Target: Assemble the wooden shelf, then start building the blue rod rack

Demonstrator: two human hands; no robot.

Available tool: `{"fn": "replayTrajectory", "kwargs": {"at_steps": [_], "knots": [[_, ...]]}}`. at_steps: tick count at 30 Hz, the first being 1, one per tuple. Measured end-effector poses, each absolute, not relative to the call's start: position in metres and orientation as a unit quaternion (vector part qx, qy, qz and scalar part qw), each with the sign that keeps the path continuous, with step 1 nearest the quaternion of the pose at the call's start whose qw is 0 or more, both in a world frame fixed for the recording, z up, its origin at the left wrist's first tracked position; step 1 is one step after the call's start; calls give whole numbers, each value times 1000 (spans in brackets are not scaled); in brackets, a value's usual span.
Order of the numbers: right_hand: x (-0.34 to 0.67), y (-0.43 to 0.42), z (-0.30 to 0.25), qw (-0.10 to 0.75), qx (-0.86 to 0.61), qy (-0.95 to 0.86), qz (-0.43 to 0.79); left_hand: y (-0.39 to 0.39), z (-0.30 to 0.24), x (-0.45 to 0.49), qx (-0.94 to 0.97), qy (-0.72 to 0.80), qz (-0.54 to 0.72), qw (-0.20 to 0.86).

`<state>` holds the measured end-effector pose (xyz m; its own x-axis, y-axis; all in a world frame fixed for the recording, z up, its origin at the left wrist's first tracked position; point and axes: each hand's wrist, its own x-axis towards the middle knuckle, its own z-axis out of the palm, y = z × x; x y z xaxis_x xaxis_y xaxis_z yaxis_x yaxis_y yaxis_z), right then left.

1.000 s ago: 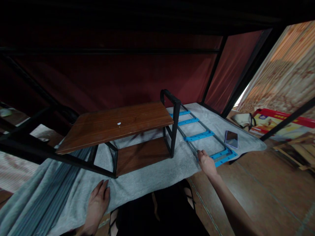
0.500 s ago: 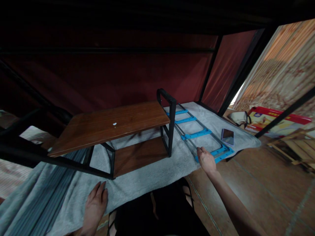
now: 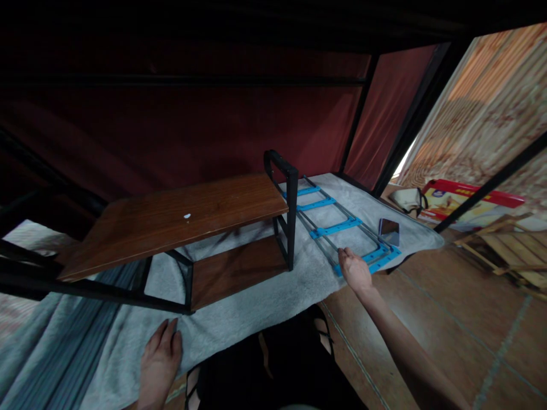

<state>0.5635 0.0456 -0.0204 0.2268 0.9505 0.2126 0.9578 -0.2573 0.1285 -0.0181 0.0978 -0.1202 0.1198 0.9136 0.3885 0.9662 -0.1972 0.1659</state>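
The blue frame [image 3: 337, 229] lies stretched out flat on the grey blanket [image 3: 248, 322], right of the small shelf [image 3: 222, 206], so its laying-out looks done or nearly so; it has not been lifted or folded, the right hand [image 3: 354, 272] has not let go, and whether anything about it is left unfinished does not show. That hand is narrow, fingers drawn in and apparently holding the frame's left rail at the near end; the left hand [image 3: 160, 356] is loosely spread, palm down on the blanket near the shelf's near left foot, holding nothing visible. Counted, there are two hands, one blue frame, and one shelf with two brown boards, the upper one bearing one white mark [image 3: 187, 216]. The frame's blue crossbars number at least four; the near end seems doubled, but the right hand partly covers it, so I cannot give a sure total. One phone [image 3: 389, 232] lies on the blanket just right of the frame. Farther right, beyond the blanket, are one pale bag [image 3: 404, 199], one red and yellow box [image 3: 468, 200] and one wooden rack [image 3: 506, 247] on the tiled floor [image 3: 448, 336]
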Motion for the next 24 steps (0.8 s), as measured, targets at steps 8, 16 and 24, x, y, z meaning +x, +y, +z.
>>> {"fn": "replayTrajectory", "kwargs": {"at_steps": [8,16,24], "knots": [[569,51,-3,26,-775,-616,-141,97,-120,-17,-743,-627,-228,53],[572,75,-21,16,-790,-599,-131,97,-119,-18,-741,-629,-231,35],[565,80,-48,41,-804,-585,-99,95,-116,-14,-737,-632,-237,38]]}}
